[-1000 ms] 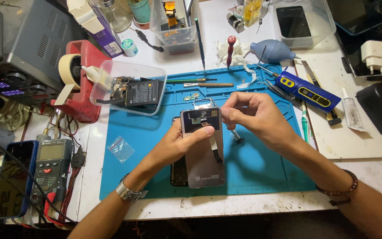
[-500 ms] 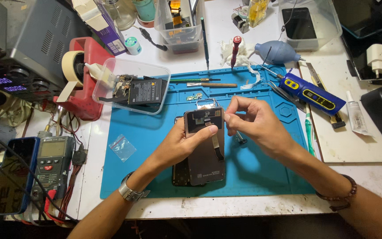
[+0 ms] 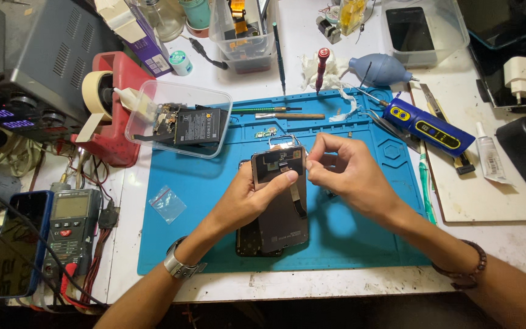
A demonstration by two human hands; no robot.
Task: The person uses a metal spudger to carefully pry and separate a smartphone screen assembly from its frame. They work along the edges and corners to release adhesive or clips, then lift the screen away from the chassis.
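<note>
White bench, blue repair mat (image 3: 360,237) under both hands.
Opened phone panel (image 3: 280,201) is gripped by left hand (image 3: 245,198), thumb on top; right hand (image 3: 342,173) fingertips pinched narrow just beside its top edge; pinched item too small to be made out.

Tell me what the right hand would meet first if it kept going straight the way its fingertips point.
The right hand points leftward at the top edge of the opened phone assembly that the left hand holds. It would probably meet that edge first, though depth is unclear.
</note>
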